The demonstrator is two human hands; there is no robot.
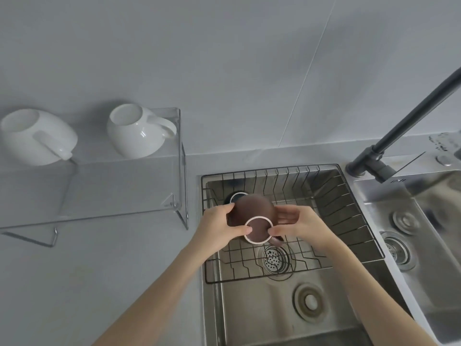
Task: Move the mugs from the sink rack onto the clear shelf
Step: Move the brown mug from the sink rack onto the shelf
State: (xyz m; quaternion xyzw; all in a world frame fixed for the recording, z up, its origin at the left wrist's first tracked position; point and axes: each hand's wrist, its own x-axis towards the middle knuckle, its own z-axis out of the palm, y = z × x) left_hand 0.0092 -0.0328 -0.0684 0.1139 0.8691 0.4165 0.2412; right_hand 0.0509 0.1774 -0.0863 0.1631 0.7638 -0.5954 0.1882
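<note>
**Brown mug held over the rack**

Both hands, left and right, clasp a matte brown mug above the wire sink rack, tilted, its pale rim toward the person. Two glossy white mugs sit upturned on the clear shelf.

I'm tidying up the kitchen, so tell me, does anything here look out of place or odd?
Nothing is spilled or visibly broken. The two white mugs on the clear shelf sit upside down, apparently on purpose. The brown mug, held in both the left hand and the right hand above the sink rack, is also turned over.
</note>
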